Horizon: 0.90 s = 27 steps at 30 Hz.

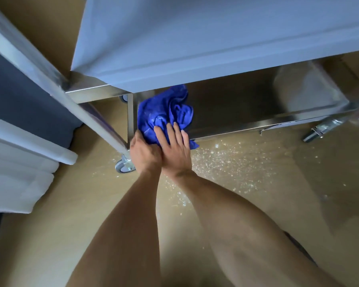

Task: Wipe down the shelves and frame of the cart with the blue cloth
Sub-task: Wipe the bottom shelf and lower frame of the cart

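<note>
The stainless steel cart is seen from above, its upper shelf overhanging the lower shelf. A bunched blue cloth lies on the front left corner of the lower shelf, partly under the upper shelf. My right hand presses flat on the cloth's near part with straight fingers. My left hand sits right beside it, touching it, fingers curled around the cloth's lower left edge at the shelf corner. The cloth's far end is hidden by the upper shelf.
The cart's frame post runs diagonally down to a caster wheel just left of my hands. Another caster shows at the right. White bedding on a dark base fills the left side. Wood floor lies below.
</note>
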Each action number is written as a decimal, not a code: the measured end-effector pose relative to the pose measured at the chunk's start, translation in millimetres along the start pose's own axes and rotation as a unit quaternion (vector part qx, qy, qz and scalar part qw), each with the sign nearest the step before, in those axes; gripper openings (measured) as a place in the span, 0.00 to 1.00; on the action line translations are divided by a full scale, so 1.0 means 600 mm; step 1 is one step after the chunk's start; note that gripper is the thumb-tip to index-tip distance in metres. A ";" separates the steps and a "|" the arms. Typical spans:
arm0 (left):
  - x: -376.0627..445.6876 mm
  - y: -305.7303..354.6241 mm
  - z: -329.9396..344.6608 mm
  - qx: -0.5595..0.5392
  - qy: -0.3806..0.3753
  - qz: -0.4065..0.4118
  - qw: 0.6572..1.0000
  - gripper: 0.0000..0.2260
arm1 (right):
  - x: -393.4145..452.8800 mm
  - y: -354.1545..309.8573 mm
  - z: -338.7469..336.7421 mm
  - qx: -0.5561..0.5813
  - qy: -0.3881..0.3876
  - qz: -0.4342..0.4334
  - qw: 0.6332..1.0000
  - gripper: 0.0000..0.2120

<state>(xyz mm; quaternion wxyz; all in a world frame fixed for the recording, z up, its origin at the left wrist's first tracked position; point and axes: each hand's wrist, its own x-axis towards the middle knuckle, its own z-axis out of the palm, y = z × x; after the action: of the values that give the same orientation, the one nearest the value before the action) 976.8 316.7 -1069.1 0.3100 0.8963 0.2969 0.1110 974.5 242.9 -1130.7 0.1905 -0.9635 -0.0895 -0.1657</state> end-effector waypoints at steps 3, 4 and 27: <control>0.001 0.004 0.005 0.044 -0.002 0.008 0.999 0.11 | 0.006 0.082 -0.025 -0.011 0.047 0.098 0.994 0.22; 0.000 0.010 0.008 0.056 0.002 0.001 0.998 0.11 | 0.009 0.116 -0.037 -0.018 0.063 0.142 0.988 0.21; -0.022 -0.078 -0.046 -0.062 0.060 -0.104 0.991 0.25 | 0.027 -0.044 -0.003 -0.004 -0.088 -0.137 0.987 0.33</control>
<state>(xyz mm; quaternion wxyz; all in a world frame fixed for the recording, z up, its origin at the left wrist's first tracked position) 934.0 351.7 -1077.1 0.3563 0.8315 0.3989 0.1499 982.7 267.8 -1114.4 0.1534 -0.9538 -0.2359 -0.1055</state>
